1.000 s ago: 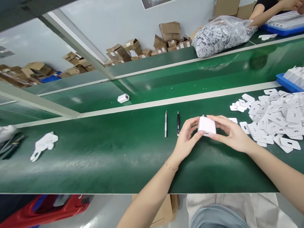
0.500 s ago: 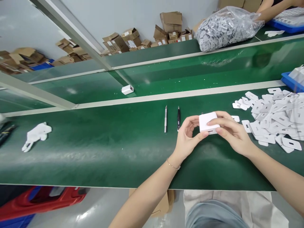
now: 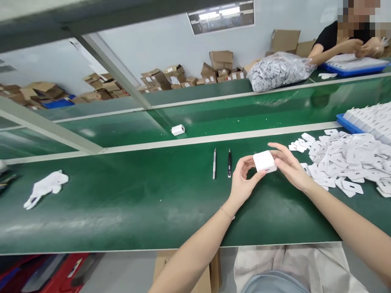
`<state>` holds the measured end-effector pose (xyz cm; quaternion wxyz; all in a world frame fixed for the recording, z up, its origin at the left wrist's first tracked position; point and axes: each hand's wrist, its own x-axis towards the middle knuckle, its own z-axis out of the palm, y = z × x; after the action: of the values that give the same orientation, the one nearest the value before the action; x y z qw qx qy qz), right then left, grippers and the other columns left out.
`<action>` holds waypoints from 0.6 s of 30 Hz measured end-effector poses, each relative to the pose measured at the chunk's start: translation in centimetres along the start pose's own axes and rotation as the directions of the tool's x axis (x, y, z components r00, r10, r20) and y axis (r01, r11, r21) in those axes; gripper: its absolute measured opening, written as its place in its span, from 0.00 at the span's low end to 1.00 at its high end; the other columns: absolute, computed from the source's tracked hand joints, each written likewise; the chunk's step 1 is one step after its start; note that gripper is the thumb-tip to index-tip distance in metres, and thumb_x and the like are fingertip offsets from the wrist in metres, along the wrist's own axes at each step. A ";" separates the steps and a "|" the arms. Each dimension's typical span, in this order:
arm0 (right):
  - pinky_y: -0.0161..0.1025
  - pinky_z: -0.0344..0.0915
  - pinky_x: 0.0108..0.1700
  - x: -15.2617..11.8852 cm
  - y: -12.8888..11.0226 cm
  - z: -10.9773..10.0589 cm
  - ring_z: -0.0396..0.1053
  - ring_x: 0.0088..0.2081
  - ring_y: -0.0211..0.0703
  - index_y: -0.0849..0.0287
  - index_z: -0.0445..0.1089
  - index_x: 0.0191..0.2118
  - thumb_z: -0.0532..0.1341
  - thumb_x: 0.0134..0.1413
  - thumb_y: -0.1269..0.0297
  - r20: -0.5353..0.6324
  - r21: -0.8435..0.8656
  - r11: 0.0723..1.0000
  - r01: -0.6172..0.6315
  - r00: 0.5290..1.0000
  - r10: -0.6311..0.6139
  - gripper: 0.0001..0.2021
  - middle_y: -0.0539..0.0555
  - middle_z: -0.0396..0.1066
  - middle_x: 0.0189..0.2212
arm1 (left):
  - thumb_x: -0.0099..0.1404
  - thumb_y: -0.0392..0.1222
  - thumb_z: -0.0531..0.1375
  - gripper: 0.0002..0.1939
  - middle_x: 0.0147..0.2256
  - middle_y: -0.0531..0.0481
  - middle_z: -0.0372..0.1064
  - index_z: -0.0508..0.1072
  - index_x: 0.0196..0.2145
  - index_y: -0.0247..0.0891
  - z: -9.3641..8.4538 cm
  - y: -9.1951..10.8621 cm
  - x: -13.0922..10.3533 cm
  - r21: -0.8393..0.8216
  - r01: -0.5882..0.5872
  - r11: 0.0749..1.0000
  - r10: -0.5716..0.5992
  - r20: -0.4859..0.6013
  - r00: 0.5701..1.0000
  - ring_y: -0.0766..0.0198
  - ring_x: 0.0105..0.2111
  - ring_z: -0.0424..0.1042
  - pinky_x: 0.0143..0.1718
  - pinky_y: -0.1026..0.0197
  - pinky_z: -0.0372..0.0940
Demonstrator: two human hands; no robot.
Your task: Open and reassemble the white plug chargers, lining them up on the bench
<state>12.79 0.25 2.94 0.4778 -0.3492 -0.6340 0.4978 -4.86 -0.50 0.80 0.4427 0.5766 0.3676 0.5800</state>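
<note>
A white block (image 3: 263,160) with rounded corners and a small dark slot in its near side, which looks like a charger, is held above the green work surface. My left hand (image 3: 246,173) grips it from the left, thumb at the near edge and fingers curled behind. At its right side is my right hand (image 3: 288,165), with the thumb against the corner, the index finger raised off it and other fingers partly hidden behind. To the left lie black tweezers (image 3: 229,163) and a slim silver craft knife (image 3: 214,164).
Thin white plates with cutouts form a pile (image 3: 345,160) at right, beside a blue tray (image 3: 351,124). Another white block (image 3: 178,130) sits on the green belt beyond the rail. White gloves (image 3: 47,187) lie at left. Opposite, a co-worker's hands (image 3: 362,47) are near a bag of parts (image 3: 277,73).
My right index finger has lifted from the block's top, and the block is turned slightly. The camera view has tilted up, showing more of the co-worker.
</note>
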 end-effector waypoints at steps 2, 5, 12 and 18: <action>0.46 0.67 0.52 0.5 -0.4 -0.7 0.68 0.52 0.45 0.49 0.51 0.64 0.58 0.59 0.51 0.062 0.060 0.993 -0.099 0.994 0.096 0.30 0.57 0.65 0.55 | 0.56 0.48 0.68 0.26 0.47 0.42 0.70 0.67 0.49 0.38 -0.3 0.0 -0.1 0.201 -0.194 0.960 0.194 0.018 0.981 0.57 0.47 0.71 0.50 0.53 0.67; 0.44 0.68 0.50 0.7 -2.5 -1.5 0.69 0.50 0.47 0.58 0.55 0.62 0.64 0.51 0.60 0.261 -0.147 0.986 -0.080 0.958 0.117 0.33 0.61 0.66 0.53 | 0.59 0.46 0.66 0.25 0.49 0.43 0.69 0.66 0.51 0.42 -0.9 0.3 -0.5 0.458 -0.404 0.792 0.377 0.154 0.913 0.55 0.49 0.70 0.51 0.50 0.66; 0.37 0.61 0.34 -3.4 -11.6 -7.5 0.67 0.35 0.42 0.62 0.66 0.45 0.51 0.50 0.83 0.399 -0.908 0.184 0.377 0.911 0.100 0.17 0.58 0.69 0.41 | 0.62 0.51 0.61 0.20 0.49 0.42 0.67 0.67 0.50 0.42 -1.6 0.5 0.0 0.633 -0.486 0.603 0.358 0.330 0.874 0.50 0.50 0.69 0.50 0.47 0.66; 0.36 0.55 0.36 -11.3 -17.9 -25.7 0.65 0.39 0.45 0.60 0.64 0.44 0.58 0.52 0.73 -0.394 -0.909 -0.126 -0.396 0.918 -0.043 0.12 0.58 0.70 0.40 | 0.61 0.62 0.54 0.20 0.45 0.44 0.70 0.73 0.38 0.45 -2.8 -0.5 1.4 0.743 -0.238 0.626 0.031 0.280 0.959 0.44 0.48 0.69 0.37 0.48 0.71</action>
<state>41.27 -7.11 18.56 0.0761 -0.7386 -0.6564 -0.1335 -7.50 1.24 0.61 0.1507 0.8016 0.4786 0.3252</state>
